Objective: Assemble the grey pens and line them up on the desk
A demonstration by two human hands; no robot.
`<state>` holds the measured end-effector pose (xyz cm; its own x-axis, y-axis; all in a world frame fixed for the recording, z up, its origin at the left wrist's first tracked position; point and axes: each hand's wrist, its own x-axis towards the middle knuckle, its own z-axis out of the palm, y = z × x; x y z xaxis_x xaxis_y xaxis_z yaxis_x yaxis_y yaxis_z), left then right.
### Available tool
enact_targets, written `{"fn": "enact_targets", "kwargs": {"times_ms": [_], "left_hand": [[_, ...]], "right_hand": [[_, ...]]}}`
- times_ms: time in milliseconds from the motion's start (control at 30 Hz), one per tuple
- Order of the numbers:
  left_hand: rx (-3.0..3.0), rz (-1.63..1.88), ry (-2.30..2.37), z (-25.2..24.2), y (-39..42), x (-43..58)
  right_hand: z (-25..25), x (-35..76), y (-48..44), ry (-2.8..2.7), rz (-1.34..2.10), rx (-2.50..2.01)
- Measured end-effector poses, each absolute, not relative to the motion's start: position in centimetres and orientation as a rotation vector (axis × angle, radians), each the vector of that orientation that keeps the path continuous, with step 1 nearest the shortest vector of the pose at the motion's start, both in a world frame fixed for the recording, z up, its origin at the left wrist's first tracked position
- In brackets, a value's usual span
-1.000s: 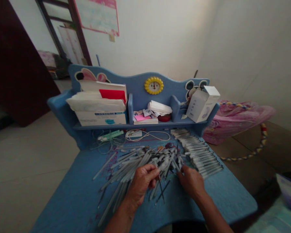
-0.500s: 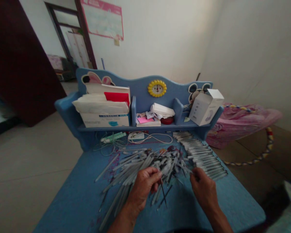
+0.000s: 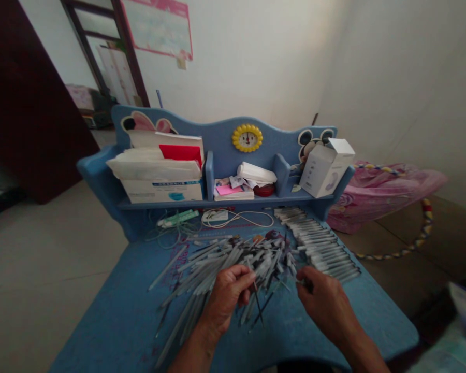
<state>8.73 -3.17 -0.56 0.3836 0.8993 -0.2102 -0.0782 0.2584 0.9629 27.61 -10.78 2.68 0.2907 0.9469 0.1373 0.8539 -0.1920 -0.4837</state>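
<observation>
My left hand point(image 3: 229, 294) is closed in a pinch over the near side of a loose pile of pale pen barrels point(image 3: 217, 261). From its fingertips a thin dark pen refill point(image 3: 258, 306) slants down toward the desk. To the right, my right hand point(image 3: 323, 294) has its thumb and forefinger pressed together; whatever is between them is too small or hidden to name. Beyond that hand, a neat row of pens with dark ends point(image 3: 321, 243) lies along the desk's right side. Dark thin sticks are mixed among the barrels in the pile.
The blue desk point(image 3: 108, 316) carries a raised shelf at the back with a mask box point(image 3: 159, 191), papers, a yellow flower-shaped clock point(image 3: 247, 138) and a white carton point(image 3: 326, 168). Below the shelf lies a white cable point(image 3: 252, 217). A hoop point(image 3: 423, 228) stands off to the right.
My right hand has shifted slightly left toward the pile, while my left hand keeps its pinch on the refill. The whole view has moved a little.
</observation>
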Motion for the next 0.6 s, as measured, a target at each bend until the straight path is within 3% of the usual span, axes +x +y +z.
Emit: {"fn": "enact_targets", "kwargs": {"times_ms": [133,367,600], "left_hand": [[1.064,0.844,0.951,-0.6,-3.0,8.5],[0.994,0.884,0.846,0.2,-3.2,8.2],[1.019,0.870,0.864,0.1,-3.5,8.5]], "right_hand": [[3.9,26.9,-10.9,-1.507,0.315,-1.900],[2.9,27.1,-11.9,-0.988,0.875,-1.457],[2.3,26.8,-11.7,-0.791,0.977,-1.186]]}}
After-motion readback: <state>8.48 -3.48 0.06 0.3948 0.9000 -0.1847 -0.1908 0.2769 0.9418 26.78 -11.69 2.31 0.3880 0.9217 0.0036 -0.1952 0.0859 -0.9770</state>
